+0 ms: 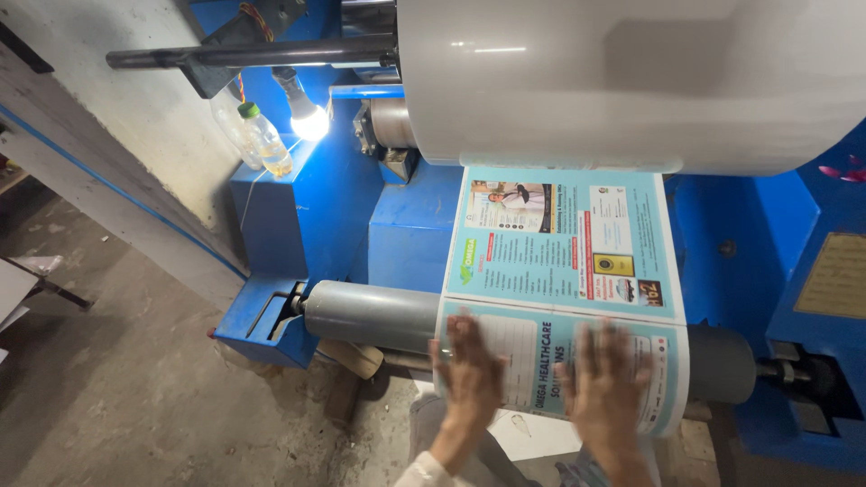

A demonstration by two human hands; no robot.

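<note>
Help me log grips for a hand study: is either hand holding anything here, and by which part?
Nothing is gripped. Both the left hand and right hand lie flat, fingers spread, on the printed sheet over the grey roller.

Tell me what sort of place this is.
Probably a print or laminating workshop: a blue machine with a grey roller, a big white film roll, and printed sheets under both hands.

Rough whitewashed wall [153, 108] at left, blue stripe along sloped base. Dusty grey concrete floor [126, 397] below. Bare lit bulb [307, 119] glows against blue machine body [316, 207]. Plastic bottle [266, 140] with green cap stands on blue box beside bulb. Dark metal bar [244, 56] juts overhead.
</note>
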